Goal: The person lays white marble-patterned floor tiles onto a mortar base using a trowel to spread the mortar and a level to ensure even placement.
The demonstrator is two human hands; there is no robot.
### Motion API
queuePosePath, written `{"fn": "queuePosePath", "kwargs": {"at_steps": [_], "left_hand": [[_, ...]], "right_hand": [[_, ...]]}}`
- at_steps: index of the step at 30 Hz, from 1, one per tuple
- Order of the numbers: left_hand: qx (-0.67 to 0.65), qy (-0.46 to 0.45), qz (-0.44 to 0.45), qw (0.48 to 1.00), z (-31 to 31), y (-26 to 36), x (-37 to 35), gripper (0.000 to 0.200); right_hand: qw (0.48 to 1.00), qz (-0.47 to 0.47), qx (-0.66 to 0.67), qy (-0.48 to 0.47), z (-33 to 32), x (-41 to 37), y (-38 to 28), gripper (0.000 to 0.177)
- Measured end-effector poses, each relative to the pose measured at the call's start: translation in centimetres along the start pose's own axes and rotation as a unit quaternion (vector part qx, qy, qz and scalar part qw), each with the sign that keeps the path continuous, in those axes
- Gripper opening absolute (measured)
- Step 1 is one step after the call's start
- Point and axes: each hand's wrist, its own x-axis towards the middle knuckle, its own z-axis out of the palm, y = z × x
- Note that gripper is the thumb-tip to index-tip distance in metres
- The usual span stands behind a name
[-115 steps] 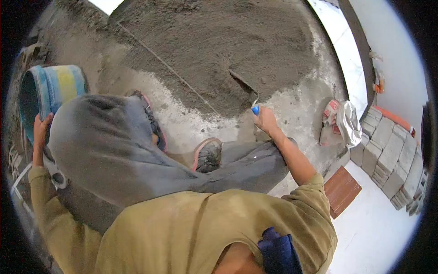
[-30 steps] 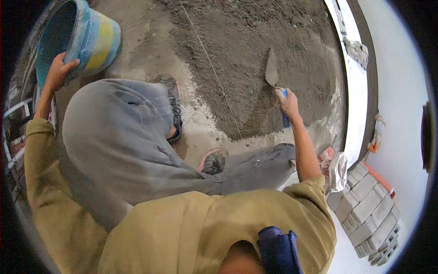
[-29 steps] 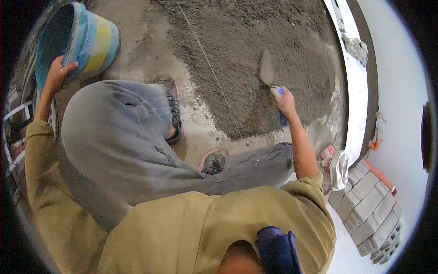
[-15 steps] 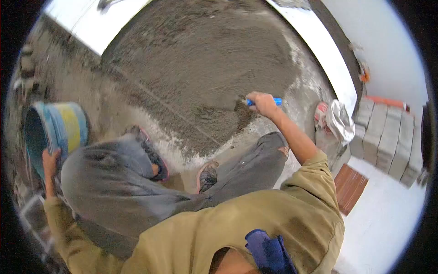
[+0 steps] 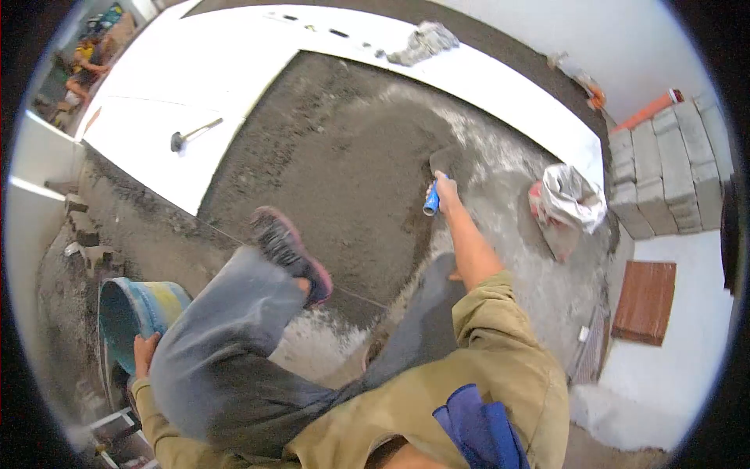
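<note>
My right hand [image 5: 444, 193] is closed round the blue handle of a trowel [image 5: 430, 200], whose blade lies on the grey mortar bed [image 5: 344, 180]. At the left, my left hand [image 5: 145, 350] grips the rim of a blue bucket [image 5: 166, 303] with a yellow patch; the bucket is tipped on its side, its opening facing left. My shoe [image 5: 285, 250] is over the mortar's near edge, beside a thin string line.
White tiles [image 5: 195, 62] border the mortar, with a mallet [image 5: 187, 136] and a crumpled rag [image 5: 426, 43] on them. An open sack [image 5: 566, 203], stacked grey blocks [image 5: 660, 168] and brown tiles [image 5: 644, 301] are at right. Another person [image 5: 87, 69] is far back left.
The view has shifted, showing more of the white tiles. My right hand has moved forward over the mortar with the trowel. My left hand still holds the bucket, and one shoe has come forward.
</note>
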Motion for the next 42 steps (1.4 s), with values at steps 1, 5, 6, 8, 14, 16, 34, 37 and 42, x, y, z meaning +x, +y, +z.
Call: {"fn": "queuePosePath", "kwargs": {"at_steps": [1, 5, 6, 8, 14, 16, 34, 37, 42], "left_hand": [[-0.047, -0.071, -0.065, 0.994, -0.9, 0.1, 0.7, 0.080], [-0.051, -0.092, -0.080, 0.991, 1.3, -3.6, 2.6, 0.075], [-0.061, -0.078, -0.081, 0.992, 2.0, -4.2, 2.6, 0.074], [-0.075, -0.107, -0.090, 0.987, 0.9, -3.4, 2.2, 0.072], [-0.158, -0.136, -0.107, 0.972, 0.1, -2.8, 2.0, 0.066], [-0.126, -0.111, -0.097, 0.981, 1.1, -4.1, 2.1, 0.068], [-0.134, -0.143, -0.156, 0.968, 2.3, -6.5, 1.6, 0.057], [-0.096, -0.123, -0.132, 0.979, 3.3, -9.2, 1.1, 0.059], [-0.139, -0.147, -0.173, 0.964, 2.9, -8.4, 1.6, 0.065]], "right_hand": [[1.000, -0.005, -0.020, 0.013, 1.5, 1.8, 1.0, 0.031], [0.986, -0.016, -0.153, -0.062, 8.6, 2.0, 1.2, 0.032], [0.964, -0.057, -0.220, -0.138, 9.3, 1.7, 0.9, 0.033], [0.947, -0.065, -0.275, -0.154, 11.1, -0.9, -0.1, 0.033], [0.990, -0.045, 0.017, 0.130, 12.6, 0.9, 1.2, 0.028], [0.990, -0.013, -0.009, 0.142, 15.6, 2.1, 1.6, 0.030], [0.936, -0.028, -0.307, -0.173, 30.7, -2.0, 6.2, 0.020], [0.919, -0.007, -0.336, -0.204, 28.5, -4.2, 3.0, 0.031], [0.977, -0.072, -0.202, 0.025, 13.9, 3.2, -3.5, 0.032]]}}
